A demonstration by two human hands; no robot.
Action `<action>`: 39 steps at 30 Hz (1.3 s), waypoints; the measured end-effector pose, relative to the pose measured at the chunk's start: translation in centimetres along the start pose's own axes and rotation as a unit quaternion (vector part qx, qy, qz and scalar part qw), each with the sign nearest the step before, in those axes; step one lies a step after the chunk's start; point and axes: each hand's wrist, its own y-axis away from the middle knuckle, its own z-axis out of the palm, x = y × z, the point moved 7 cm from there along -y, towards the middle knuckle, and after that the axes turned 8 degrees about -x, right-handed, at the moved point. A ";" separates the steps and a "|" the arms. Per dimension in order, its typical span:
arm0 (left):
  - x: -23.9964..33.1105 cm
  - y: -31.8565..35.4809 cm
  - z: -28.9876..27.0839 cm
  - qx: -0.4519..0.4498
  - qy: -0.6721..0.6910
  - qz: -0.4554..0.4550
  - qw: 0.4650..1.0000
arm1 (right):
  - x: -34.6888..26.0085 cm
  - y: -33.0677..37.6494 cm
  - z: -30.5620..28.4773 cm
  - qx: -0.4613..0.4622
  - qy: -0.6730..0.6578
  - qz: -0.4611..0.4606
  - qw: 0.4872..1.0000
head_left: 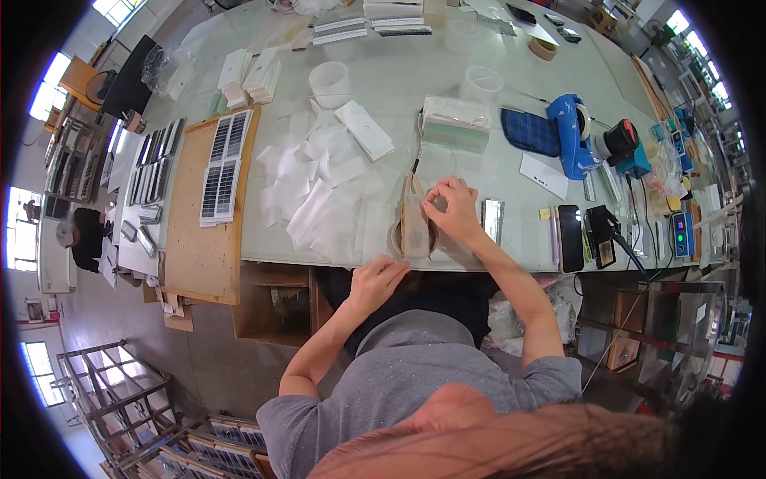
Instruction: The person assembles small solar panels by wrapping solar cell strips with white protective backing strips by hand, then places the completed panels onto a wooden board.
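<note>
At the table's near edge, a narrow tan board (pixel 416 231) with a pale, see-through strip on it lies over a round brown ring (pixel 396 239). My left hand (pixel 377 285) is closed, its fingertips at the board's near end; what they pinch is too small to make out. My right hand (pixel 456 211) bends over the board's right side with thumb and forefinger pinched together. Anything between those fingertips is hidden. Just beyond the board stands a clear-wrapped block of thin sheets (pixel 456 124). Loose white paper slips (pixel 307 191) are heaped left of the board.
White boxes (pixel 365 130) and plastic cups (pixel 329 84) stand farther back. Small solar panels (pixel 223 172) lie on a wooden board (pixel 187 199) at left. Rightward are a blue tape dispenser (pixel 568 136), a phone (pixel 570 238), a silver strip (pixel 492 221) and cables.
</note>
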 end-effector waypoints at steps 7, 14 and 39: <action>1.1 0.0 -0.4 0.017 -0.058 0.058 0.996 | 1.2 1.7 -3.1 0.046 -0.016 0.031 0.998; 1.7 0.4 0.0 -0.001 -0.081 0.068 0.994 | 6.6 7.3 -9.5 0.014 0.200 0.080 0.976; 2.2 1.3 1.0 -0.041 -0.090 0.037 0.994 | -0.9 1.2 -0.4 -0.099 -0.423 0.152 0.888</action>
